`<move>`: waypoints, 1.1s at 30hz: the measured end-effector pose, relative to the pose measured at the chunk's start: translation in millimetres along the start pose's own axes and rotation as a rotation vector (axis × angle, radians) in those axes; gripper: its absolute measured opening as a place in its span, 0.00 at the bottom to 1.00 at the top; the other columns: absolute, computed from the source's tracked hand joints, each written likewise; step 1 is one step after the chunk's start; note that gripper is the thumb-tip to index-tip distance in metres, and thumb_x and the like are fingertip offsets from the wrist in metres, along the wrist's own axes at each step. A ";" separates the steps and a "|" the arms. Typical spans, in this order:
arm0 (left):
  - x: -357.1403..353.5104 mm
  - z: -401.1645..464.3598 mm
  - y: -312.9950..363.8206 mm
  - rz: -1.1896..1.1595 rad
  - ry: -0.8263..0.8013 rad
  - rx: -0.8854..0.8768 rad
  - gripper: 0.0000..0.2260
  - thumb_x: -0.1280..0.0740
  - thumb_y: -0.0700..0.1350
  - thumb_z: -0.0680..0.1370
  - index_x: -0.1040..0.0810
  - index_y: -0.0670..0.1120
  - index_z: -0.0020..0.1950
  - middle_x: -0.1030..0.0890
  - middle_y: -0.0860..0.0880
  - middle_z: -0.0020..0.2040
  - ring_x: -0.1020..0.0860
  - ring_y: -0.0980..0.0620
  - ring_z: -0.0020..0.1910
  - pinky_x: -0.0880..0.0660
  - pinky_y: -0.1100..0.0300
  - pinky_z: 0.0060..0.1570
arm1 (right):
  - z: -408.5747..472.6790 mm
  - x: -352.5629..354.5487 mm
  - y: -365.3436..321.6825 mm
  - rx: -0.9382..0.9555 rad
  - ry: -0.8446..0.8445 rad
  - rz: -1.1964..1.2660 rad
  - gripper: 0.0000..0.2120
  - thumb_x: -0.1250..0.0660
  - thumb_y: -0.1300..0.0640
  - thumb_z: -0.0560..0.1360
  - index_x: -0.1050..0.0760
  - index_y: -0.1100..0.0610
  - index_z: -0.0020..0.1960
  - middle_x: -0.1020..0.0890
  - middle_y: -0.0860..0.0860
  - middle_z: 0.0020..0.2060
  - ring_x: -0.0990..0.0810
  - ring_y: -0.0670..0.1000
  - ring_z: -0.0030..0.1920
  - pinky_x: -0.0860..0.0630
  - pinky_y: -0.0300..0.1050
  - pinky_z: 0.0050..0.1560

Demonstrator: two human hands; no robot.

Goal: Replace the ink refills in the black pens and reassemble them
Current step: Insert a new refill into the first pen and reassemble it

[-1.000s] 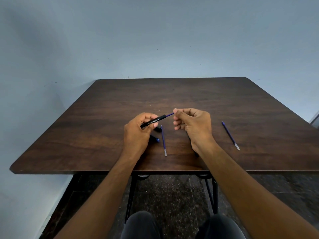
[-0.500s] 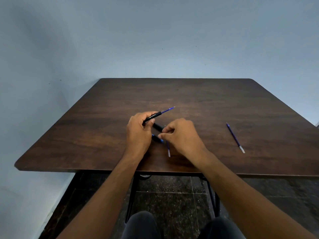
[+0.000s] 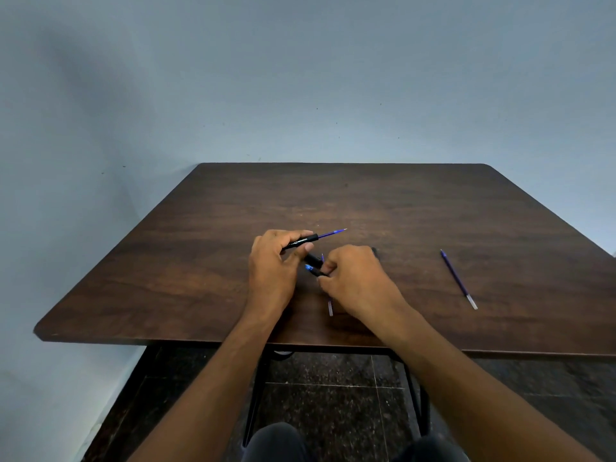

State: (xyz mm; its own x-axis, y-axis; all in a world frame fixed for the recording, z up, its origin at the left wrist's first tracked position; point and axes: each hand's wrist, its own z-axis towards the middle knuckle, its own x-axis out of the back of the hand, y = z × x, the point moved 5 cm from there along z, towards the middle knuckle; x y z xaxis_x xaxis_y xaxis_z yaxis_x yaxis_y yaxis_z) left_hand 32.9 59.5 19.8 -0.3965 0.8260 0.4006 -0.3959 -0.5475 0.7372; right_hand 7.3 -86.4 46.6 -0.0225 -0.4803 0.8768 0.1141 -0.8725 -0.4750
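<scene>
Dark brown wood-grain worktop (image 3: pixel 206 261) fills the middle of the frame, shoved up against a pale blue-grey wall (image 3: pixel 300 78). Left hand (image 3: pixel 273 265) sits just left of centre, fingers curled round a black pen barrel (image 3: pixel 300 242) with white lettering on it, and a blue refill (image 3: pixel 331 233) pokes out of the barrel's far end, pointing up and to the right, off the wood. Right hand (image 3: pixel 353 281) is right beside it, knuckles up, fingertips pinching a small black pen piece with a blue tip (image 3: pixel 313 270) low over the surface. Another short black piece (image 3: pixel 313 259) sits between the two hands, just above that one; can't tell if a finger is touching it.

A second refill (image 3: pixel 330 306) lies under the right hand, so you only see its pale lower end sticking out below the palm and a sliver above the fingers. A third refill (image 3: pixel 458 278) lies by itself well off to the right, slanted, clear end towards the near edge.

Below the near edge you can see black metal legs (image 3: pixel 253 395), speckled dark floor tiles (image 3: pixel 333 395), and the person's dark-trousered knees (image 3: pixel 276 441) at the bottom of the frame.
</scene>
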 end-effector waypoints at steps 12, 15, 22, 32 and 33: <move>2.0 -4.6 14.2 -0.027 -0.033 -0.040 0.12 0.25 0.44 0.74 0.17 0.63 0.50 0.20 0.63 0.45 0.26 0.63 0.52 0.29 0.63 0.54 | -8.6 27.5 57.2 -0.279 0.301 1.274 0.04 0.29 0.66 0.77 0.20 0.68 0.47 0.14 0.65 0.39 0.14 0.60 0.36 0.16 0.51 0.38; 1.9 -5.8 17.0 0.009 -0.044 -0.071 0.09 0.25 0.44 0.74 0.13 0.56 0.51 0.20 0.65 0.44 0.27 0.64 0.52 0.29 0.64 0.54 | -6.6 29.2 54.6 -0.289 0.330 1.434 0.05 0.31 0.65 0.78 0.21 0.68 0.50 0.14 0.64 0.42 0.13 0.62 0.43 0.15 0.53 0.44; 3.8 -6.7 20.7 0.013 -0.035 -0.112 0.08 0.24 0.41 0.73 0.12 0.50 0.51 0.19 0.62 0.42 0.27 0.71 0.51 0.31 0.74 0.51 | -4.7 25.7 51.6 -0.295 0.289 1.517 0.08 0.28 0.66 0.76 0.21 0.70 0.52 0.14 0.65 0.44 0.13 0.64 0.46 0.15 0.52 0.45; 0.7 -4.2 14.9 0.020 -0.053 -0.071 0.09 0.24 0.44 0.74 0.13 0.54 0.52 0.18 0.62 0.43 0.22 0.52 0.52 0.23 0.50 0.53 | -1.2 20.4 52.8 -0.305 0.264 1.509 0.08 0.28 0.66 0.76 0.21 0.69 0.52 0.13 0.64 0.44 0.13 0.63 0.46 0.15 0.53 0.47; 1.4 -4.8 16.5 0.025 -0.051 -0.078 0.08 0.24 0.44 0.74 0.12 0.53 0.52 0.18 0.62 0.43 0.23 0.53 0.52 0.24 0.51 0.53 | -0.9 19.5 52.1 -0.301 0.256 1.503 0.08 0.28 0.66 0.76 0.21 0.69 0.52 0.13 0.64 0.44 0.13 0.63 0.46 0.15 0.53 0.47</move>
State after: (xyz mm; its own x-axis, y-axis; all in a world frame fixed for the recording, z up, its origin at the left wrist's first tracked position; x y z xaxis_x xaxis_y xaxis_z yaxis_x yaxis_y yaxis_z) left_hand 21.8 51.0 29.9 -0.3652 0.8165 0.4471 -0.4502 -0.5753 0.6829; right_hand 11.9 -141.2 38.8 -0.2413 -0.8730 -0.4238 -0.0095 0.4388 -0.8985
